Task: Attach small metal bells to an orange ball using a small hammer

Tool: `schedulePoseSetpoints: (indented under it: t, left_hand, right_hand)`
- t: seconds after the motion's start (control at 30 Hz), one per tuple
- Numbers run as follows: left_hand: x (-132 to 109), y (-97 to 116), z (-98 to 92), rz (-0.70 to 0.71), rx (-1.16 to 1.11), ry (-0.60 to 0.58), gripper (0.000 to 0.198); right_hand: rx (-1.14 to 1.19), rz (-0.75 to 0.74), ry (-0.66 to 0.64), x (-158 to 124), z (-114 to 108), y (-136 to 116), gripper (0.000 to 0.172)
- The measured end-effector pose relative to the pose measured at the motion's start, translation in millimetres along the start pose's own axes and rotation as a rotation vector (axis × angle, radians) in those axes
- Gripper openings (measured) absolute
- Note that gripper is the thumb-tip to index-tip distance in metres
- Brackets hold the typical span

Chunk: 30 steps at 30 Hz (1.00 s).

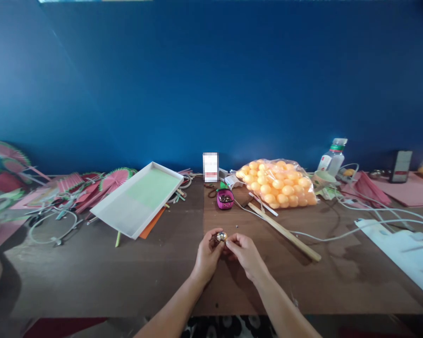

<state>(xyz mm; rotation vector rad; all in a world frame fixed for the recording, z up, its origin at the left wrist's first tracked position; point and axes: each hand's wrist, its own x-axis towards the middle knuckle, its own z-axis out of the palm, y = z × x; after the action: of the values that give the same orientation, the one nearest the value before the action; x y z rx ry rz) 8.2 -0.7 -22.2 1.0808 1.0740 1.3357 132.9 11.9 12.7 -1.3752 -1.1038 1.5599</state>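
Note:
A small shiny gold object (222,236) is held above the brown table, near its front middle. My left hand (207,256) has its thumb and fingers closed round the object's left side. On the right side, my right hand (245,253) pinches at the object's edge with thumb and forefinger; any smaller piece between those fingertips is too small to make out. Beyond my hands stands a small purple container (225,199) with small shiny pieces inside.
A wooden-handled tool (285,231) lies right of my hands, before a clear bag of orange balls (277,183). A white tray (137,199) and pink paper fans (115,179) are on the left. A power strip (402,256), cables and a bottle (333,157) are on the right.

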Motion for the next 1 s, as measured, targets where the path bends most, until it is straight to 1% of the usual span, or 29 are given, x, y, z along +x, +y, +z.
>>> schedulePoseSetpoints:
  t: [0.3,0.4,0.57,0.7,0.83,0.93,1.0]
  left_hand:
    - [0,0,-0.1,-0.009,0.008,0.003,0.034]
    - [0,1,0.2,-0.001,0.007,0.016,0.034]
    - [-1,3,1.6,-0.036,-0.002,0.017,0.035]
    - [-1,4,1.7,-0.022,-0.017,0.017,0.035]
    - [-1,6,1.2,-0.006,-0.04,0.014,0.034]
    - [0,10,1.8,-0.022,-0.082,0.019,0.034]
    - [-1,12,2.5,-0.075,-0.156,0.02,0.036]
  right_hand:
    - [0.041,0.014,0.003,0,1,3,0.024]
    - [0.048,0.015,0.006,-1,2,2,0.024]
    - [0.043,0.012,0.028,0,3,2,0.023]
    - [0.045,-0.006,0.035,1,3,2,0.023]
    - [0.034,-0.023,0.059,1,7,3,0.028]
    - [0.04,-0.029,0.022,3,8,3,0.033]
    - [0.004,-0.042,-0.009,5,-1,-1,0.035]
